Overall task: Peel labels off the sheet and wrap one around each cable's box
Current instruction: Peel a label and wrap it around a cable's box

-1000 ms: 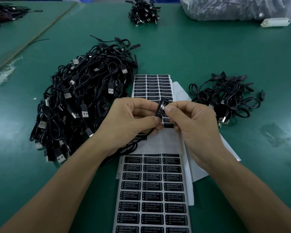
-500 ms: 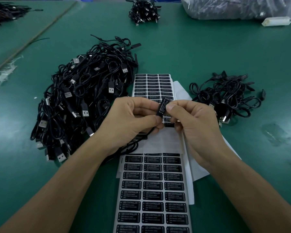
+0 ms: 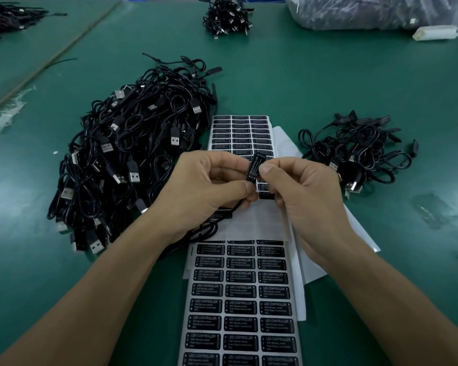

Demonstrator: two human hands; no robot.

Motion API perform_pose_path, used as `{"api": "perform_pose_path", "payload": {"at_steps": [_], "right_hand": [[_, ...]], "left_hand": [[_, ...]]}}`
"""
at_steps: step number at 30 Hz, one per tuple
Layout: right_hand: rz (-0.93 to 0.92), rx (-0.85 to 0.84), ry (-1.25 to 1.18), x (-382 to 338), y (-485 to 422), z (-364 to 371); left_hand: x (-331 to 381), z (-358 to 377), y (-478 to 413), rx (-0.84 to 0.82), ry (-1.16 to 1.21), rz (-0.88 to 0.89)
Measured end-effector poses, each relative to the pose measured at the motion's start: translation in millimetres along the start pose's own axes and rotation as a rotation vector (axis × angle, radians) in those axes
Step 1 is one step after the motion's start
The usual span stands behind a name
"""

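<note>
A small black cable box [image 3: 254, 167] with a black "LED CONTROLLER" label on it is held upright above the label sheets. My left hand [image 3: 204, 188] pinches its lower end between thumb and fingers. My right hand [image 3: 299, 191] pinches its upper right side with thumb and forefinger. The box's cable [image 3: 212, 228] hangs down under my left wrist. A sheet of black labels [image 3: 239, 307] lies below my hands; a second sheet [image 3: 241, 133] lies beyond them, with bare white backing [image 3: 259, 223] between.
A large heap of black USB cables [image 3: 127, 154] lies to the left. A smaller heap [image 3: 360, 151] lies to the right. At the table's far edge are another cable bundle [image 3: 226, 18], a plastic bag [image 3: 376, 11] and a white block [image 3: 435, 33].
The box has turned slightly between my fingers, and its printed label face shows more. Both hands stay in nearly the same place.
</note>
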State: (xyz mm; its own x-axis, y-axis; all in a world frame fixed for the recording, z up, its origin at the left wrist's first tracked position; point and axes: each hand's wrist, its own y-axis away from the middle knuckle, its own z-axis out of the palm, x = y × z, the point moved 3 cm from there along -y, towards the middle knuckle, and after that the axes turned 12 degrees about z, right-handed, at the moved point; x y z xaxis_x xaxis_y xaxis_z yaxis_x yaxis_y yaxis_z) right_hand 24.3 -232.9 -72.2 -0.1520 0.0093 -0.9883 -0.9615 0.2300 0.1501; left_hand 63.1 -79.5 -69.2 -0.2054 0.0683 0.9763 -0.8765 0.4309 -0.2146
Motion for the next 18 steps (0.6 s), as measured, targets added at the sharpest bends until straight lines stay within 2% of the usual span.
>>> {"api": "perform_pose_path", "payload": {"at_steps": [18], "right_hand": [[-0.008, -0.019, -0.01, 0.0, -1.5, 0.7]], "left_hand": [[-1.1, 1.2, -2.2, 0.011, 0.003, -0.022]]}}
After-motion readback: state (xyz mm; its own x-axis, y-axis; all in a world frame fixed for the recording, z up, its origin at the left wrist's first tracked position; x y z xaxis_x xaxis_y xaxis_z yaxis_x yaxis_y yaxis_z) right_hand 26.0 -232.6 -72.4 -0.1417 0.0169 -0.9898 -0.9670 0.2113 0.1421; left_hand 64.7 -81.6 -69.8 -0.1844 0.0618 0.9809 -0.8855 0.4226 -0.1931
